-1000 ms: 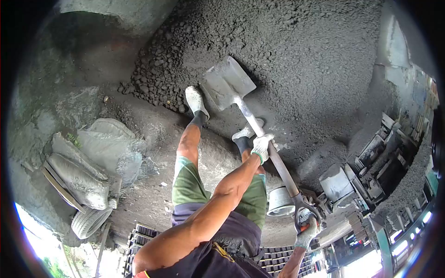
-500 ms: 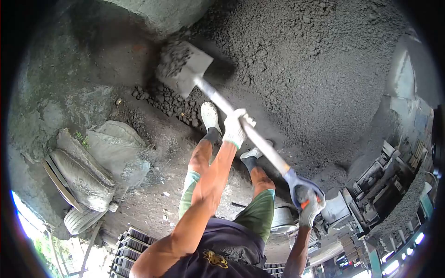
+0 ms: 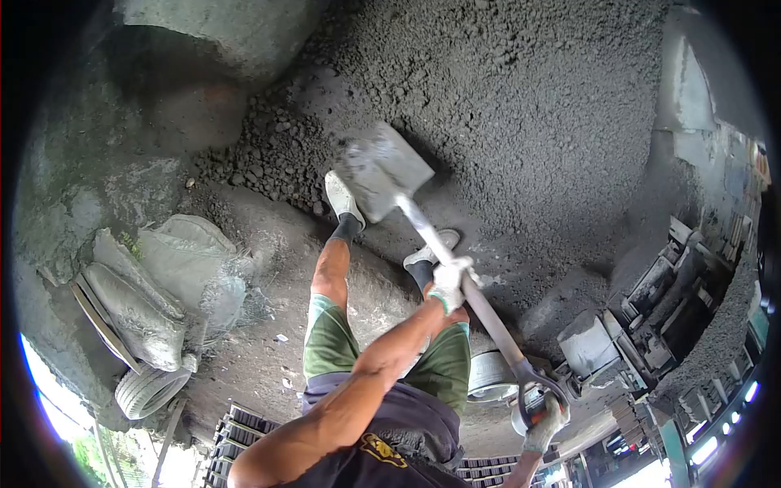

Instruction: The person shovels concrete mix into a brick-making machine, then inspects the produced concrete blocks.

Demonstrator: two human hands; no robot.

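A long shovel point(image 3: 455, 268) runs diagonally across the middle. Its grey metal blade point(image 3: 382, 169) lies at the edge of a big heap of dark, damp gravelly mix point(image 3: 537, 106), just beyond my left shoe point(image 3: 342, 197). My gloved left hand point(image 3: 450, 281) grips the shaft about halfway down, near my right shoe point(image 3: 431, 248). My gloved right hand point(image 3: 542, 418) holds the D-shaped grip at the lower right. Only a thin smear of mix clings to the blade.
Filled grey sacks point(image 3: 146, 293) and a tyre point(image 3: 150, 390) lie at the left. A pale bucket point(image 3: 491, 374) stands by my right leg. Grey machinery point(image 3: 651, 301) lines the right side. Stacked dark racks point(image 3: 244, 423) sit at the bottom edge.
Half a second ago the blade was swung up and left with a load of mix on it. It has come back right and down to the heap's edge, nearly bare, and both hands have dropped lower.
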